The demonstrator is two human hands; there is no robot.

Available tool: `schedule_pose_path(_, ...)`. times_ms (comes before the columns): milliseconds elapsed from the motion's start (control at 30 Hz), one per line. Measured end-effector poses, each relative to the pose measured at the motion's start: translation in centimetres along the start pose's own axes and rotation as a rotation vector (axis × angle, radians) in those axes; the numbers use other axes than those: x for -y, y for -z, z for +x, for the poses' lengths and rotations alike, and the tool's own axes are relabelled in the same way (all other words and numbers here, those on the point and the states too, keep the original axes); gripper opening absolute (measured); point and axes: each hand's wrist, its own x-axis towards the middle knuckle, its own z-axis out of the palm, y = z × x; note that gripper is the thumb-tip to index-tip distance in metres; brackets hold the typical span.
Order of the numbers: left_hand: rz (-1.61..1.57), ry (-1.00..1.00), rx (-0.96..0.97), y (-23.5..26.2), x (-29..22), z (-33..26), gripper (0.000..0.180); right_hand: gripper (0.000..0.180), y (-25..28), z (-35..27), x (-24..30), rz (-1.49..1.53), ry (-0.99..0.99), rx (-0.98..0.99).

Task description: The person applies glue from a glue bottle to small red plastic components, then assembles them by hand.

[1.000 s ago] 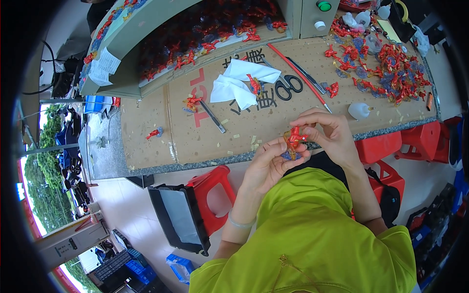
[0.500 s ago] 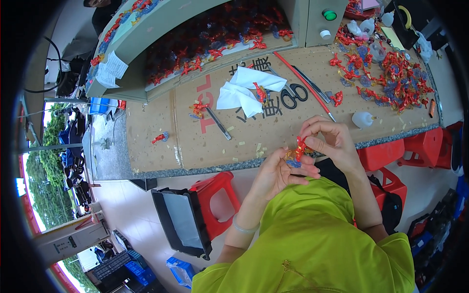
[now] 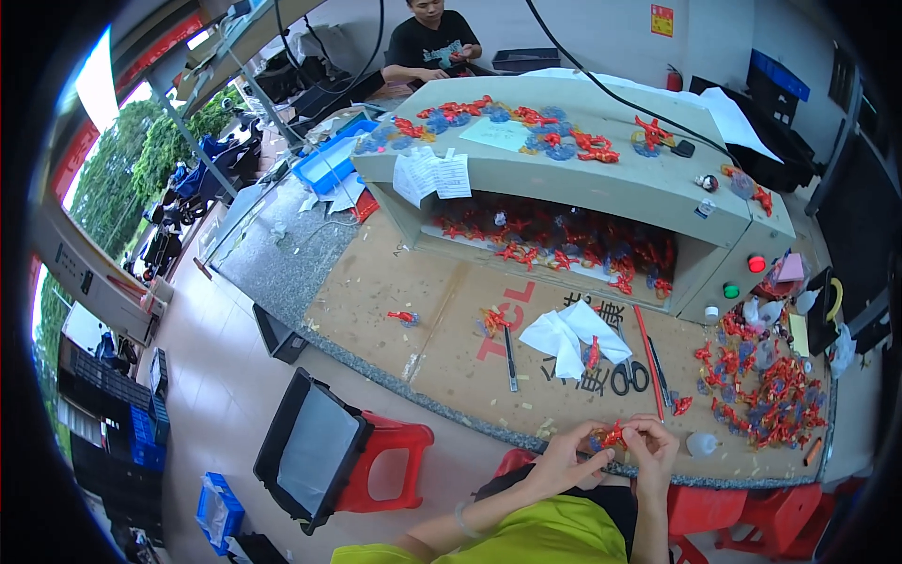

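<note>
A small red figurine (image 3: 613, 435) with translucent blue and yellow parts is held between my two hands at the table's front edge. My left hand (image 3: 567, 462) grips it from the left, fingers curled round its blue end. With thumb and fingers pinched, my right hand (image 3: 652, 451) holds its other side. A small white bottle (image 3: 701, 444) stands just right of my right hand. Beyond my hands lie black-handled scissors (image 3: 630, 378), a red stick-like tool (image 3: 648, 363) and a white cloth (image 3: 554, 340) with another figurine on it. Metal tweezers (image 3: 511, 359) rest farther left.
A heap of similar figurines (image 3: 778, 404) covers the table's right side. Behind stands a beige cabinet (image 3: 564, 183), with more figurines inside its opening and on top. A black crate (image 3: 315, 451) tilts against a red stool (image 3: 399, 470). Another person (image 3: 434, 47) sits beyond the cabinet.
My view has lifted and turned, bringing the cabinet top and the other person into sight. My left hand has closed more around the figurine, which now lies more sideways.
</note>
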Motion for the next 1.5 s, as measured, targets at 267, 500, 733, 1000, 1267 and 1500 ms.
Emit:
schedule_pose_path(267, -0.058, 0.019, 0.001, 0.7, 0.7, 0.1, 0.028, 0.008, -0.8, 0.2, 0.2, -0.083, 0.076, 0.023)
schedule_pose_path(500, -0.062, 0.001, -0.048, 1.3, 1.1, -0.8, 0.025, 0.013, -0.9, -0.1, 0.3, -0.026, 0.023, 0.05)
schedule_pose_path(733, -0.117, 0.033, -0.093, 2.2, 2.6, -1.9, 0.027, 0.014, -0.5, -0.5, 0.0, -0.045, 0.03, 0.018)
schedule_pose_path(1000, -0.192, 0.054, -0.096, 2.3, 3.2, -1.9, 0.027, 0.013, -0.7, -0.6, -0.3, -0.029, -0.022, 0.025)
schedule_pose_path(1267, -0.113, 0.102, -0.058, 2.1, 2.3, -1.6, 0.03, 0.013, -0.3, -0.6, -0.4, -0.029, -0.045, 0.01)
schedule_pose_path(1500, -0.1, 0.084, -0.053, 2.0, 2.6, -1.5, 0.028, 0.013, -0.2, -0.7, -0.6, -0.027, -0.045, 0.01)
